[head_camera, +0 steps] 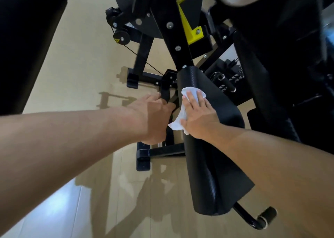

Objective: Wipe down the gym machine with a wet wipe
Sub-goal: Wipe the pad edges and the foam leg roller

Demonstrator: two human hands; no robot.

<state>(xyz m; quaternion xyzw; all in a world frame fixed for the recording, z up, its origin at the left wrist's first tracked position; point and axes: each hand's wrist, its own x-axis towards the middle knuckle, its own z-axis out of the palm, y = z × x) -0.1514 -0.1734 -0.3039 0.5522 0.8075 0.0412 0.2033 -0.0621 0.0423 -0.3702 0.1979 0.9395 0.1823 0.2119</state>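
Right grip (197, 114) lies flat with fingers spread, pressing the limp, soggy wipe (182, 111) onto the firm padded seat (216, 147), while left grip (155, 114) curls round the stiff frame bar (165, 94) just beside it, so I'd keep palm pressure.

Crumpled white fibrous wet wipe (182, 119) on textured, faintly glossy black vinyl pad (213, 147); glossy black metal frame (167, 150); polished wood-look floor (86, 60).
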